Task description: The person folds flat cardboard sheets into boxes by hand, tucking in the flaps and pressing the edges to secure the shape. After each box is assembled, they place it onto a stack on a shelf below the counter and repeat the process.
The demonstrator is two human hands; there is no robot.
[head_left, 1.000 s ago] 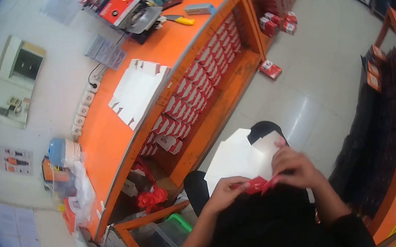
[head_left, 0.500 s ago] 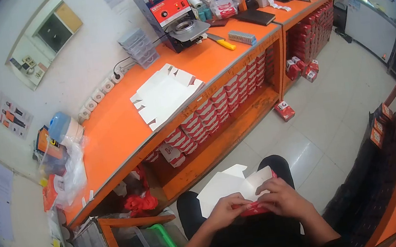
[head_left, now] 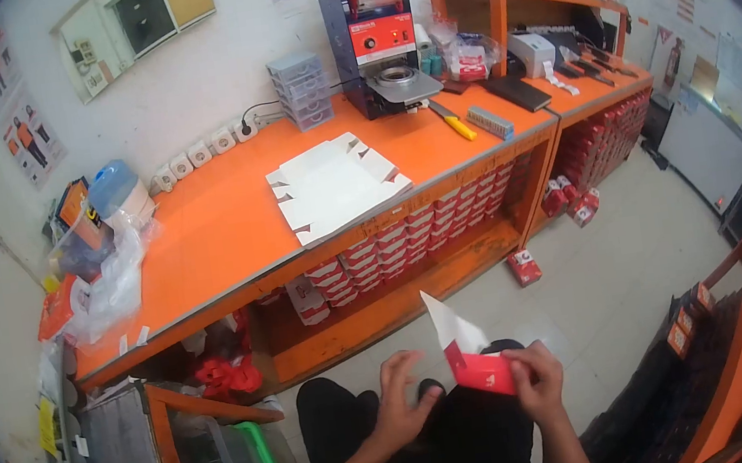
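A partly folded red and white cardboard box [head_left: 484, 374] is held above my lap, its white lid flap standing up on the left. My right hand [head_left: 538, 376] pinches the box at its right end. Off to the left of the box, my left hand [head_left: 401, 403] is empty, thumb and fingers apart. On the orange counter [head_left: 213, 243] in front lies a stack of flat white box blanks [head_left: 342, 187] with notched edges.
Folded red and white boxes [head_left: 392, 246] fill the shelf under the counter. A sealing machine [head_left: 377, 53], a yellow-handled knife [head_left: 456, 123] and clear drawers [head_left: 301, 91] stand or lie on top. One box [head_left: 524, 267] rests on the floor. An orange-framed rack [head_left: 733, 343] stands at right.
My left hand has let go of the box and moved left. The box has turned in my right hand, so its red side faces me and its lid points up. The view has shifted.
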